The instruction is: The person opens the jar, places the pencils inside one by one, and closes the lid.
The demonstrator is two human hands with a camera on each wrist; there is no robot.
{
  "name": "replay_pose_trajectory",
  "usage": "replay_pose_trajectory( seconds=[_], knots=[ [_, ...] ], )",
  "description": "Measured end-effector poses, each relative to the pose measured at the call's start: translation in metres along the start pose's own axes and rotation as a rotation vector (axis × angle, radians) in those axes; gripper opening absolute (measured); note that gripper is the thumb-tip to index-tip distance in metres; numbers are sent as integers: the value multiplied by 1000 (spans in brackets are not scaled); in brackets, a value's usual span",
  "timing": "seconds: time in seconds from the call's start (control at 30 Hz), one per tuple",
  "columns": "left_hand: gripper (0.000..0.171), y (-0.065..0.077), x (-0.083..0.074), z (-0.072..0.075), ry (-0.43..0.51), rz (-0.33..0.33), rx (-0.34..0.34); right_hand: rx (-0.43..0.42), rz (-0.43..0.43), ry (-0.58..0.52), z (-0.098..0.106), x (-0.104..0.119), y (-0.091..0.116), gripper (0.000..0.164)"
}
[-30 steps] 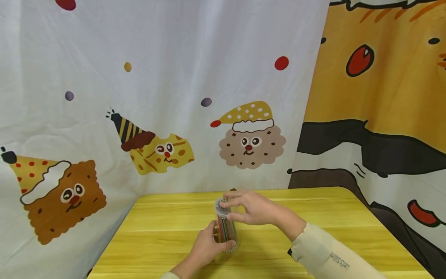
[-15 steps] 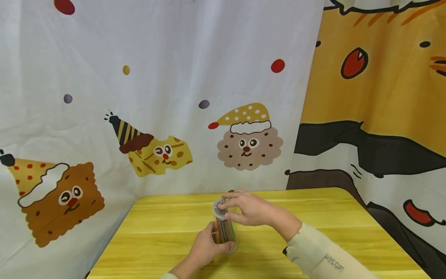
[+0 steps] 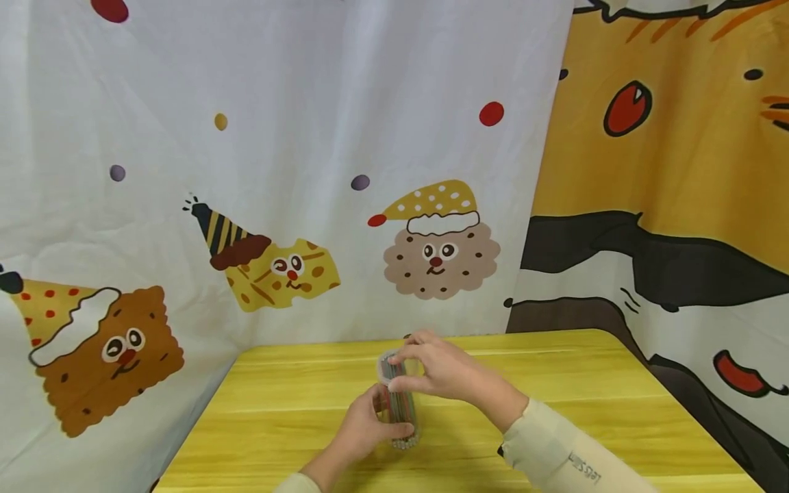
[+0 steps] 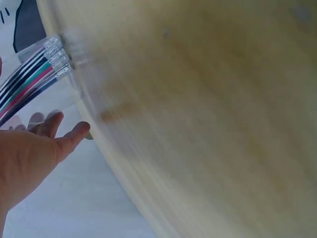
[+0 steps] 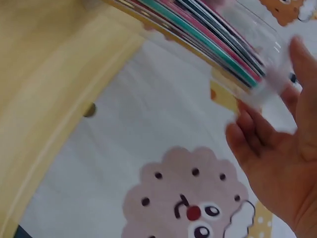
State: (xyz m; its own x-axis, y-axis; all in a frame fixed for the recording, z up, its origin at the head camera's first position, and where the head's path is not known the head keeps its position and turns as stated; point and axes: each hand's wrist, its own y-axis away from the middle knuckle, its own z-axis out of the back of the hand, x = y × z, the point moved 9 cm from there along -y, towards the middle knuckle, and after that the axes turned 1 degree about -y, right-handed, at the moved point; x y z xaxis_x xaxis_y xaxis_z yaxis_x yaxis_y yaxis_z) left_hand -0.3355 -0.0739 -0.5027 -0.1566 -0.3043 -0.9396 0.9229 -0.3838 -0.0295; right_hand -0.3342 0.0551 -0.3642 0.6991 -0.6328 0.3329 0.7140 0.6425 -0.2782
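Observation:
My left hand [image 3: 372, 428] grips the lower part of a clear cylindrical jar [image 3: 414, 411], thumb across its near side. Inside the jar stand several slim sticks [image 5: 213, 37], like pens or pencils, in black, red, green and silver, with clear faceted ends at the bottom. The jar leans slightly over the table. A round translucent lid [image 3: 383, 370] covers its top. My right hand [image 3: 440, 366] holds the lid from the right, thumb at its near edge and fingertips over the far side. In the left wrist view, most of the left fingers are behind the jar.
A yellow wood-grain table [image 3: 277, 397] lies under the hands. Behind it hangs a white curtain [image 3: 296, 137] printed with cartoon biscuits and cheese, close to the table's far edge. An orange and black printed cloth [image 3: 666, 171] hangs at the right.
My right thumb and fingers have shifted leftward around the lid's edge. My left hand keeps its hold on the jar, and the head view has shifted slightly.

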Motion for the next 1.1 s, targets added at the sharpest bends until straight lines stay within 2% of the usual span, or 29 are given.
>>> replay_pose_trajectory(
  seconds=[0.1,0.17,0.27,0.37,0.47,0.67,0.77,0.87,0.93,1.03,1.1],
  knots=[
    [83,-1,1,1,-10,13,-18,-86,-22,59,1,0,1,51],
    [84,-1,1,1,-24,17,-22,-82,-14,33,0,-1,3,50],
    [77,-2,2,2,-43,21,-32,14,-27,-145,-3,-10,5,42],
    [74,-2,2,2,-48,22,-38,116,-44,-342,-7,-21,5,46],
    [75,-3,3,2,-44,26,-36,150,-60,-433,-8,-29,4,46],
    [77,-1,2,1,-50,6,-11,68,-49,-439,-8,-35,2,41],
    [76,0,1,1,-51,0,-6,41,-31,-463,-8,-35,1,50],
    [75,1,1,1,-50,3,-4,52,-14,-518,-11,-37,1,63],
    [73,1,0,1,-57,-1,-5,69,-7,-546,-14,-38,1,66],
    [72,0,1,1,-60,-4,-8,70,-36,-542,-16,-43,2,59],
    [72,0,1,0,-58,-8,-15,41,-58,-535,-16,-44,3,55]
  ],
)
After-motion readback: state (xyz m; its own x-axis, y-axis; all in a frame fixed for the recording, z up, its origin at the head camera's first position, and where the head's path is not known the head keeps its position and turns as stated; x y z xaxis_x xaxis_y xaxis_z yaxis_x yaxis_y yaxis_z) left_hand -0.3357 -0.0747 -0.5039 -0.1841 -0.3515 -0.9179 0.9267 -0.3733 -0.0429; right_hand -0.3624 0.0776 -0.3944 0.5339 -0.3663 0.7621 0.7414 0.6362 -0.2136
